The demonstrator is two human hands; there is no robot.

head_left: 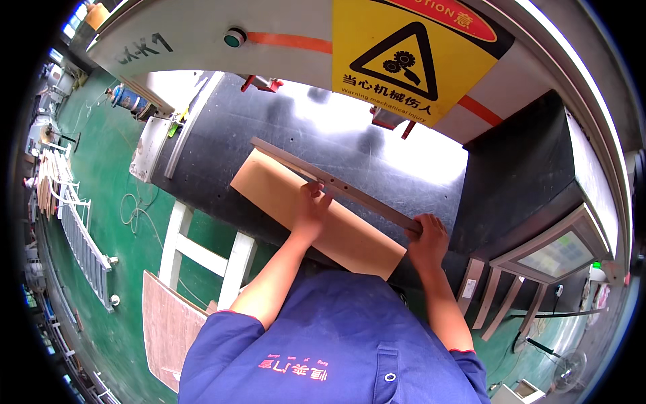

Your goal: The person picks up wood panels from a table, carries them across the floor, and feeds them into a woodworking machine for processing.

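Observation:
A long, narrow grey-brown strip (367, 200) with small dark holes in its face slants across the black machine bed. My right hand (428, 242) is wrapped round its right end. Near the strip's middle, my left hand (312, 214) pinches its near edge with the fingertips. On the near side of the strip lies a flat tan board (356, 237), parallel to it. The left hand and wrist pass over this board and cover part of it.
Above the black bed (215, 121) spans a white machine housing with a yellow warning sign (417, 60) and a green button (234, 38). A black box and a screen (555, 256) stand at the right, several strips (486, 296) below. A wood-grained panel (171, 326) leans at lower left.

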